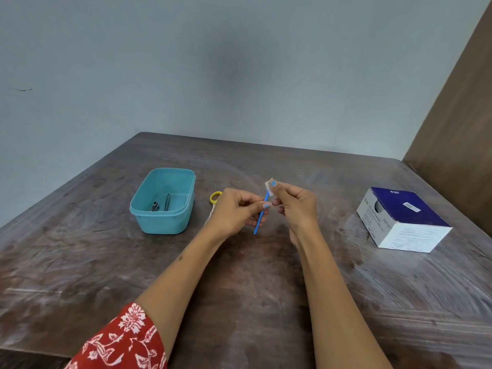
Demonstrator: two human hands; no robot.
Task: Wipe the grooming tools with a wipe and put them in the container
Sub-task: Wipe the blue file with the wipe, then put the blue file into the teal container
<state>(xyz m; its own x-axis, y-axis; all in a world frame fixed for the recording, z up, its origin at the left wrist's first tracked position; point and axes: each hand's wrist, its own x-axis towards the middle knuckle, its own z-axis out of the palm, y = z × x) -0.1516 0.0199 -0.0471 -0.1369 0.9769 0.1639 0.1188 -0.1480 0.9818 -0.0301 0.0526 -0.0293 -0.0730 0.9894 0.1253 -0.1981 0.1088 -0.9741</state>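
Observation:
My left hand (234, 211) pinches a thin blue stick-like grooming tool (258, 222) near its middle, above the table. My right hand (292, 206) holds a small white wipe (269, 189) folded around the tool's upper end. To the left, a teal plastic container (162, 201) stands open with two or three dark metal tools (161, 205) lying in it. Scissors with a yellow handle ring (215, 197) lie on the table behind my left hand, mostly hidden by it.
A blue and white swab box (402, 219) sits on the right of the dark wooden table (239, 275). A brown panel rises at the far right, and a pale wall stands behind the table.

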